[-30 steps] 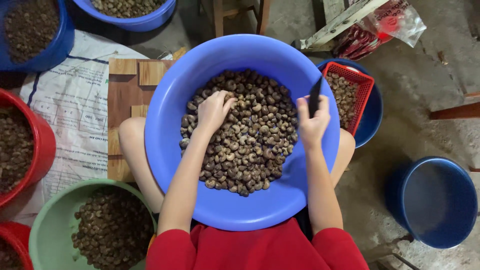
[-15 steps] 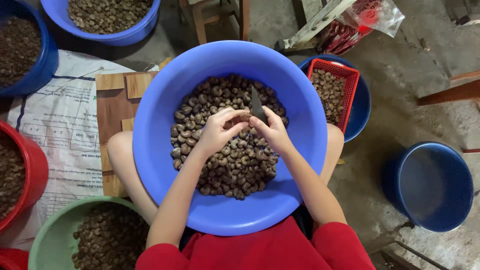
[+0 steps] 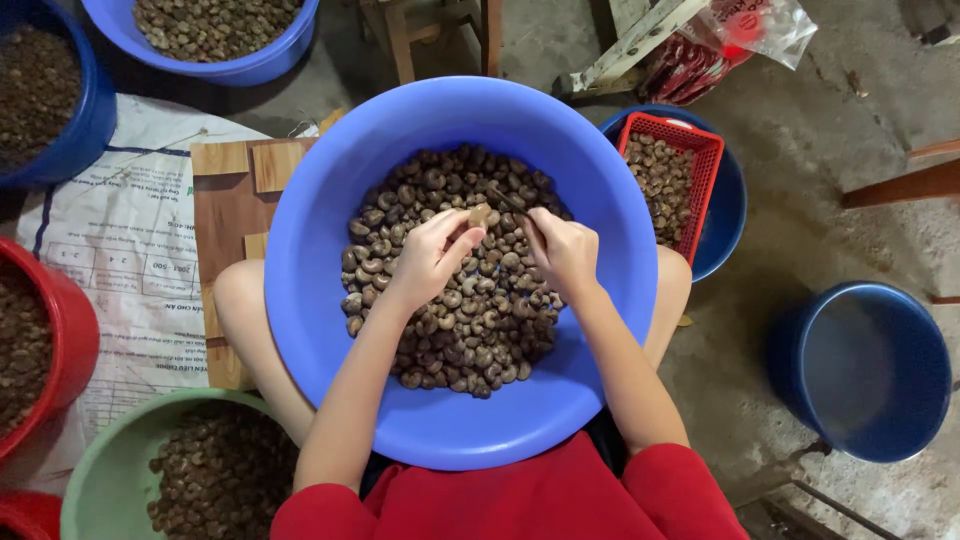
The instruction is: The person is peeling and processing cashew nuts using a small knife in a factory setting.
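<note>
big blue basin [image 3: 330, 330] sat on the lap, heaped with dark nuts | left hand [image 3: 432, 255] pinched one pale nut [image 3: 480, 215] at its ends, over the heap; right hand [image 3: 565, 250] was closed round a small blade [image 3: 508, 200] touching it | nut judged light, hard, brittle; best held by the tips | beyond: red basket [image 3: 700, 150] of nuts

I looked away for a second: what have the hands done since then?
The left hand rose off the nuts holding one nut at its fingertips. The right hand, holding a small dark tool, came in from the basin's right side to meet it. The big blue basin and the other tubs stayed put.
</note>
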